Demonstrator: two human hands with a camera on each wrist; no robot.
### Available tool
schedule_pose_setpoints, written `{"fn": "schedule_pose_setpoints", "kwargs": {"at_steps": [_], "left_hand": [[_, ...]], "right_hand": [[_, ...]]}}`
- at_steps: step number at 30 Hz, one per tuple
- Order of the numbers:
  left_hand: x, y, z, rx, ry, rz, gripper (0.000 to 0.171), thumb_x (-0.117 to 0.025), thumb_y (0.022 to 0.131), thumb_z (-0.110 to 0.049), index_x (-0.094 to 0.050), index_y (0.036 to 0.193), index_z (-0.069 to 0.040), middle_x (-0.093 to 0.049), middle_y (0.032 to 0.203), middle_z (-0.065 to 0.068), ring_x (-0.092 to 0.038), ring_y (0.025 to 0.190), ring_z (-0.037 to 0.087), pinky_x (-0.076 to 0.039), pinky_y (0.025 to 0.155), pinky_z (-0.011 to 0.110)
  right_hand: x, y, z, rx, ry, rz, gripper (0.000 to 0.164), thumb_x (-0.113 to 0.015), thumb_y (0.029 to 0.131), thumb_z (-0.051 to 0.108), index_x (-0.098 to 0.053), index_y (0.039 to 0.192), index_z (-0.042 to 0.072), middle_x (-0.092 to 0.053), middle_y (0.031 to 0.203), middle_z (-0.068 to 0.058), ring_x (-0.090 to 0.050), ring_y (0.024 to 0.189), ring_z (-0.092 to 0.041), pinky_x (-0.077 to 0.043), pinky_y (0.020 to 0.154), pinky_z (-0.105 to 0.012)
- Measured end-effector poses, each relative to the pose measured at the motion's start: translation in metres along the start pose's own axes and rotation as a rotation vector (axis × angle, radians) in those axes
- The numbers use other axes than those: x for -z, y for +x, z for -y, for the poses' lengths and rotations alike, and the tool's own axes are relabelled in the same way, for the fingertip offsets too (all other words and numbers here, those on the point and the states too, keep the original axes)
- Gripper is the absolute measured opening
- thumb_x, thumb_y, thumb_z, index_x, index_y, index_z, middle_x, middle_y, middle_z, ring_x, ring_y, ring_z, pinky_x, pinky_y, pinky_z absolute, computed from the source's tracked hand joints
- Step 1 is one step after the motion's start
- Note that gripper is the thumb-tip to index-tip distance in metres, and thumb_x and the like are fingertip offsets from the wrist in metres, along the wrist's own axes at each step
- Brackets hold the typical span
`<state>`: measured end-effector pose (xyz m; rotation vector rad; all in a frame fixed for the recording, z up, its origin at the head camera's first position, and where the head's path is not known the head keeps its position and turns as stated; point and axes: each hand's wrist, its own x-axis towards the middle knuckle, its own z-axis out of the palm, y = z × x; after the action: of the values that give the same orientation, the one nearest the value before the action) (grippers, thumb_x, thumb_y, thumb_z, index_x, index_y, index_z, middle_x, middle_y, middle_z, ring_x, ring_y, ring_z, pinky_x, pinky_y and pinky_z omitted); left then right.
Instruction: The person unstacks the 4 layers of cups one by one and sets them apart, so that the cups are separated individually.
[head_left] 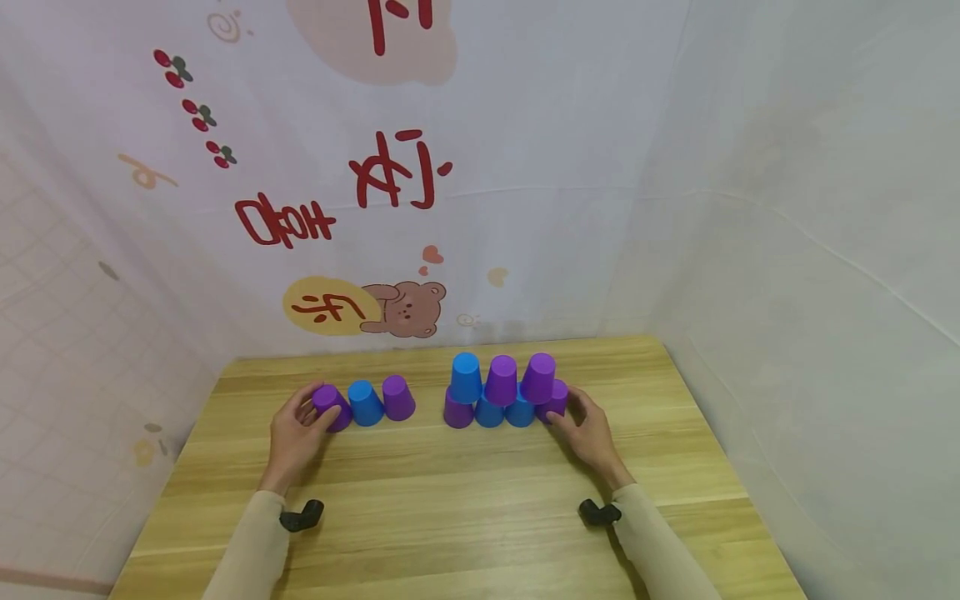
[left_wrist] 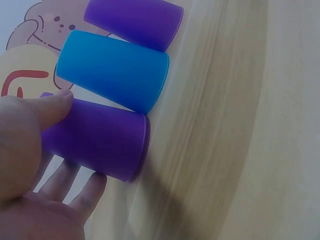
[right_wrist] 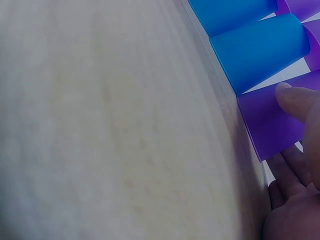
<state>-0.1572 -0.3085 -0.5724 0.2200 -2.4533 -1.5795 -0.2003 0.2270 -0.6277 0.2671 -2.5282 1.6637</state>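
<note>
At the left of the table my left hand (head_left: 296, 429) grips an upside-down purple cup (left_wrist: 100, 137), thumb on one side and fingers on the other. Beside that cup stand a blue cup (head_left: 365, 403) and another purple cup (head_left: 398, 398), both upside down. My right hand (head_left: 588, 429) holds the right-end purple cup (right_wrist: 275, 117) of a stack's bottom row between thumb and fingers. In that row are also a purple cup (head_left: 458, 411) and two blue cups (head_left: 490, 413). On top sit a blue cup (head_left: 466, 379) and two purple cups (head_left: 501, 381).
The wooden table (head_left: 450, 517) extends toward me in front of the cups. Behind it hangs a white printed cloth (head_left: 540, 250) with a bear picture, and plain cloth (head_left: 810, 292) borders the right side. A black wrist mount (head_left: 302, 516) sticks out from each sleeve.
</note>
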Motion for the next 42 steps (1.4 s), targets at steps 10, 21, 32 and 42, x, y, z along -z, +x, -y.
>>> {"fn": "schedule_pose_setpoints", "kwargs": {"at_steps": [10,21,32,42], "left_hand": [[0.001,-0.001,0.001,0.018,0.020,0.014,0.061,-0.077,0.108,-0.009,-0.053,0.164,-0.001,-0.056,0.167,0.030,-0.058,0.154,0.049,-0.045,0.104,-0.002],[0.002,-0.002,-0.003,0.092,0.015,0.060,0.075,-0.079,0.109,-0.022,-0.042,0.173,-0.008,-0.047,0.177,0.023,-0.045,0.166,0.046,-0.041,0.135,0.048],[0.006,-0.006,-0.012,0.126,0.043,0.053,0.094,-0.074,0.108,-0.051,-0.024,0.181,-0.020,-0.017,0.191,0.016,-0.014,0.177,0.049,-0.020,0.143,0.071],[-0.002,0.001,-0.037,0.012,0.031,-0.026,0.090,-0.077,0.106,-0.051,-0.028,0.180,-0.033,-0.023,0.191,0.005,-0.016,0.178,0.043,-0.015,0.138,0.082]], "right_hand": [[0.000,0.000,0.001,0.005,0.017,0.003,0.066,-0.086,0.102,0.016,-0.058,0.159,0.001,-0.065,0.161,-0.023,-0.058,0.156,-0.044,-0.043,0.135,-0.060],[0.000,-0.001,0.000,-0.002,0.026,0.001,0.066,-0.086,0.102,0.014,-0.057,0.159,0.000,-0.064,0.161,-0.025,-0.057,0.157,-0.045,-0.042,0.135,-0.059],[0.001,0.000,0.000,-0.010,0.026,0.001,0.066,-0.086,0.102,0.015,-0.057,0.159,0.000,-0.064,0.162,-0.024,-0.057,0.157,-0.044,-0.042,0.135,-0.058],[0.001,0.000,0.001,-0.012,0.013,0.001,0.066,-0.087,0.101,0.016,-0.058,0.159,0.001,-0.065,0.161,-0.023,-0.058,0.157,-0.044,-0.043,0.135,-0.059]]}}
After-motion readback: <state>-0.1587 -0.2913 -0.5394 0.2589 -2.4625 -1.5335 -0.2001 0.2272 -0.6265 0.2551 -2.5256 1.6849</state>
